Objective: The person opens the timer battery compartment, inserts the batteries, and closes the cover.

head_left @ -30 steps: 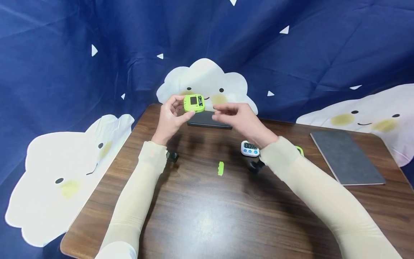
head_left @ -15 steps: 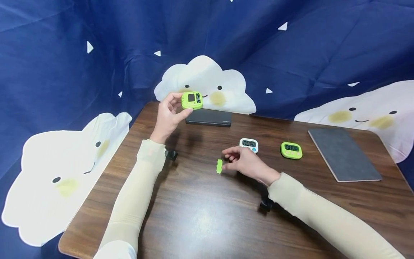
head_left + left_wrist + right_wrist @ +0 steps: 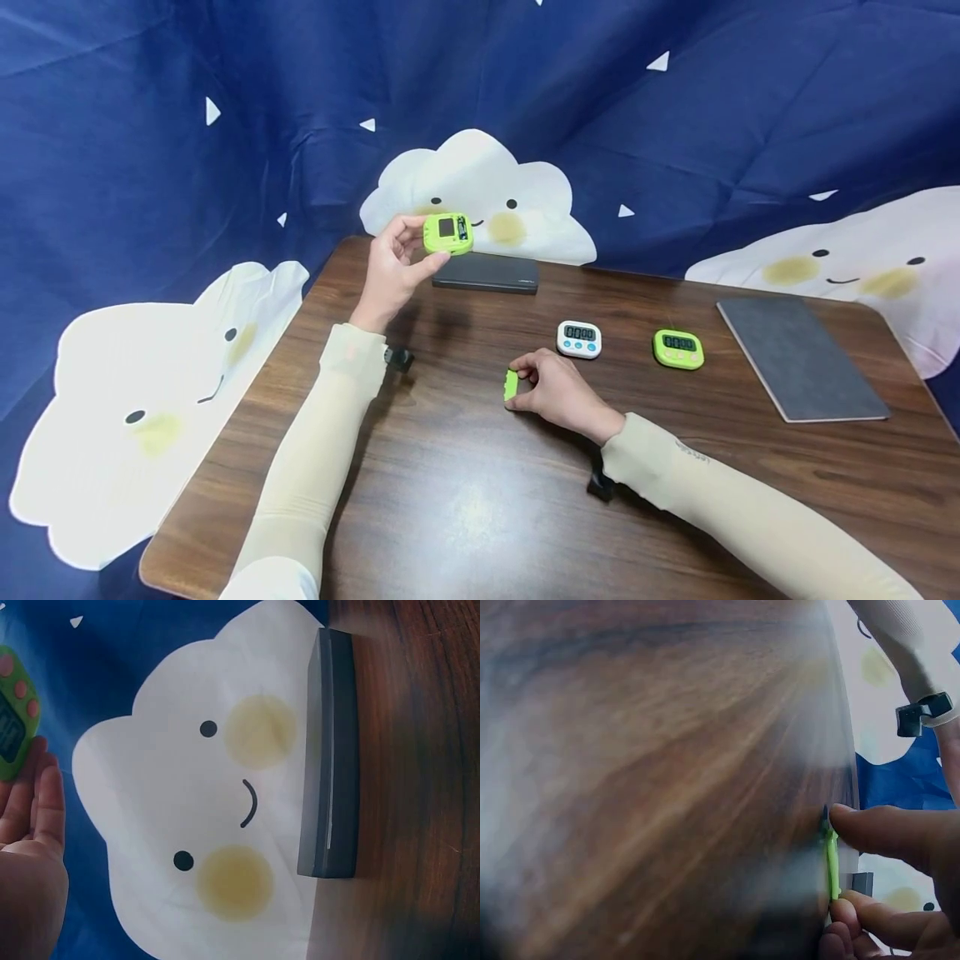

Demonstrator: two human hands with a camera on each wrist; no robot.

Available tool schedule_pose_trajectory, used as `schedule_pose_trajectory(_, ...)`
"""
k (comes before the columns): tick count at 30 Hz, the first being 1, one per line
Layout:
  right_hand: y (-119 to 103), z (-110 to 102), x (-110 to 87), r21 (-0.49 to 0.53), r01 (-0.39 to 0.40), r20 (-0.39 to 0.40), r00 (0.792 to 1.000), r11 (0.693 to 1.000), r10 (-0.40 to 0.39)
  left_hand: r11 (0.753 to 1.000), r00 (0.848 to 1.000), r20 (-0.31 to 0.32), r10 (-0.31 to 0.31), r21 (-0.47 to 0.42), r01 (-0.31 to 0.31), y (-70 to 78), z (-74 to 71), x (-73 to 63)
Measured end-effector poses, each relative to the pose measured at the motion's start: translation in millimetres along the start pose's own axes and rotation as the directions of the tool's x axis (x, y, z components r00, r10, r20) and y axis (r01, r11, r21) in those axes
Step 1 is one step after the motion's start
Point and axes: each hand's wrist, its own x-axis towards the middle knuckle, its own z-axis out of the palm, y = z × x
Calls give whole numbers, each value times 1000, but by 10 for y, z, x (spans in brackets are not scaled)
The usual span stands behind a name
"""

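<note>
My left hand (image 3: 392, 271) grips a lime-green digital timer (image 3: 447, 234) above the back of the table. The timer's back faces the head camera, with its battery slot uncovered and what looks like a battery inside. In the left wrist view, the pink buttons and screen of the green timer (image 3: 16, 712) show at the left edge. My right hand (image 3: 561, 390) has thumb and fingertips at opposite ends of a small green battery cover (image 3: 511, 385) on the table. Seen edge-on in the right wrist view, the battery cover (image 3: 832, 864) stands between thumb and finger.
A white timer (image 3: 579, 340) lies just beyond my right hand, and another green timer (image 3: 678, 349) lies to its right. Farther right is a grey notebook (image 3: 801, 358). A dark flat case (image 3: 486, 273) sits at the table's back edge, before a blue cloud-patterned curtain (image 3: 480, 67).
My right hand came down from near the held timer to the green battery cover and closed its fingertips on it. The left hand keeps the timer in nearly the same place.
</note>
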Motion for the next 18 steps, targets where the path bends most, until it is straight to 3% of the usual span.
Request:
schedule_pose_trajectory(3,-65,-24,3,-13,-43,13,999,999,43,1000,1000,6,3,5,-3,-13,7,9)
schedule_pose_trajectory(7,-27,-2,51,-41,-35,24,999,999,36,1000,1000,7,7,8,-7,-18,-1,5)
schedule_pose_trajectory(15,213,144,229,-134,33,36,999,990,-28,1000,1000,15,2,19,-2,-13,0,-4)
schedule_pose_trajectory(18,164,136,212,-114,64,34,998,991,-60,1000,1000,15,0,20,0,-12,-2,-3)
